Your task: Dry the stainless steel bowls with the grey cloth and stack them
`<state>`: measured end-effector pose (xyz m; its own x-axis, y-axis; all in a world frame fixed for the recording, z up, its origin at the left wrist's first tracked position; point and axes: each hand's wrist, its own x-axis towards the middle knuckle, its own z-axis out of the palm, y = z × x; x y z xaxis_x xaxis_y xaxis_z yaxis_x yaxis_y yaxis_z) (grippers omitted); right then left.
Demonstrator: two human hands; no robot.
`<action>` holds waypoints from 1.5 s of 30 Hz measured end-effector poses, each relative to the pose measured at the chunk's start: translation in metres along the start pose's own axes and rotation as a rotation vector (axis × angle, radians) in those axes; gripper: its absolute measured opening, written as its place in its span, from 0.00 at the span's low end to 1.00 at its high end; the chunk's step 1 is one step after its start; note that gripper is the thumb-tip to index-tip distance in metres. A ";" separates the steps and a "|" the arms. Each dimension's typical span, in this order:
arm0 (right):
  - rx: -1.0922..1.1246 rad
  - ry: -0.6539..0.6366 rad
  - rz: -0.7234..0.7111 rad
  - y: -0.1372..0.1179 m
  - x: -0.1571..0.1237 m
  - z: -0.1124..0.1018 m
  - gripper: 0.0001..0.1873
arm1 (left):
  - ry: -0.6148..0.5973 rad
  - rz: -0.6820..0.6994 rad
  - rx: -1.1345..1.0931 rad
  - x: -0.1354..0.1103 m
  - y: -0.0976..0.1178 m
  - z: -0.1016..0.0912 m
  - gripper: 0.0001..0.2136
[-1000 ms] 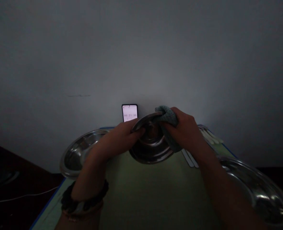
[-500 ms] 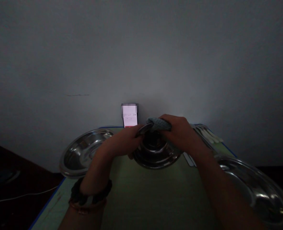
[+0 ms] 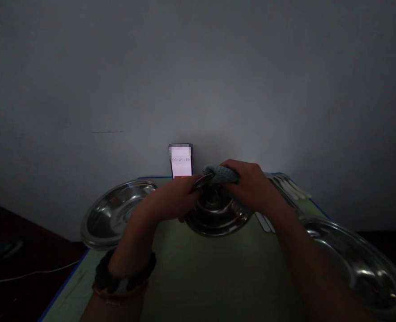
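My left hand grips the left rim of a round steel plate, held tilted above the green table. My right hand is closed round a grey-blue cloth pressed over the plate's far rim. The plate's shiny underside faces me. A dark bracelet sits on my left wrist.
A large steel plate lies at the table's left corner, another steel plate at the right edge. A lit phone leans against the wall behind. Pale flat utensils lie at the back right. A white cable runs over the dark floor at left.
The plate was tilted lower and the cloth slid from its right side up onto the far rim. Both hands dropped slightly. In the last half second hardly anything moved.
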<state>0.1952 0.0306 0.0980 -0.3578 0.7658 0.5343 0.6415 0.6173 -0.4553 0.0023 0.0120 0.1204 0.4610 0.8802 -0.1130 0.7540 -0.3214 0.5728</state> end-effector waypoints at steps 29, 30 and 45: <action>0.279 0.308 0.229 0.018 0.005 0.020 0.08 | 0.372 -0.082 -0.166 0.004 -0.014 -0.014 0.16; 0.230 0.254 0.186 0.014 0.003 0.016 0.07 | 0.341 -0.067 -0.093 0.004 -0.014 -0.014 0.16; 0.248 0.452 0.268 0.019 0.003 0.024 0.12 | 0.359 -0.076 -0.215 0.010 -0.014 -0.008 0.15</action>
<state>0.1900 0.0487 0.0736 0.1551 0.7822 0.6035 0.4722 0.4779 -0.7407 -0.0076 0.0282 0.1178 0.1872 0.9765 0.1068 0.6476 -0.2044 0.7340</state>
